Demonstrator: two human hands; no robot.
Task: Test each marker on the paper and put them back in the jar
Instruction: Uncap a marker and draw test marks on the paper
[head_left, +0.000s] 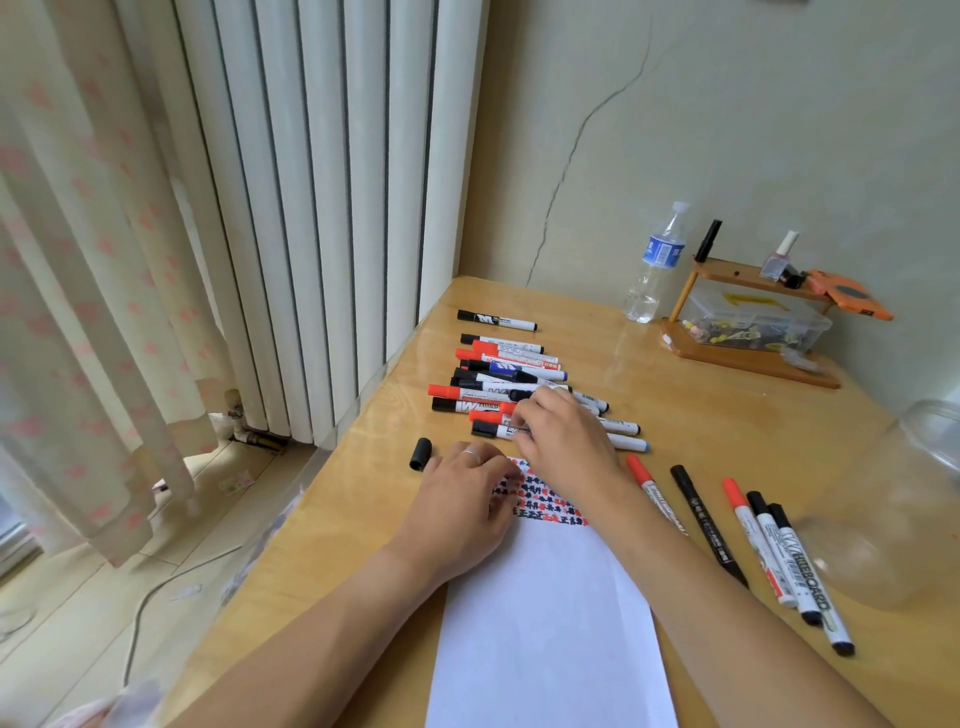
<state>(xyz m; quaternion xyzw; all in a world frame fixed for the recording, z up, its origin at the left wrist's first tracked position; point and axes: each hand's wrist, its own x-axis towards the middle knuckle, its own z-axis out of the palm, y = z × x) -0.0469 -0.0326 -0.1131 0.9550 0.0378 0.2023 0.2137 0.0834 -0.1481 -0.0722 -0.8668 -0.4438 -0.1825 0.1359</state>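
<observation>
A white paper lies on the wooden desk, its far end covered with rows of red and black test marks. My left hand, wearing a ring, rests palm down on the paper's far left corner and holds nothing. My right hand reaches over the near edge of a pile of markers, with its fingers closed around a black-capped marker that still lies in the pile. A loose black cap sits left of my left hand. The clear jar stands at the right edge.
Several more markers lie in a row right of the paper, between it and the jar. One marker lies alone beyond the pile. A water bottle and a wooden shelf with a plastic box stand at the back right. The desk's left edge drops toward a radiator.
</observation>
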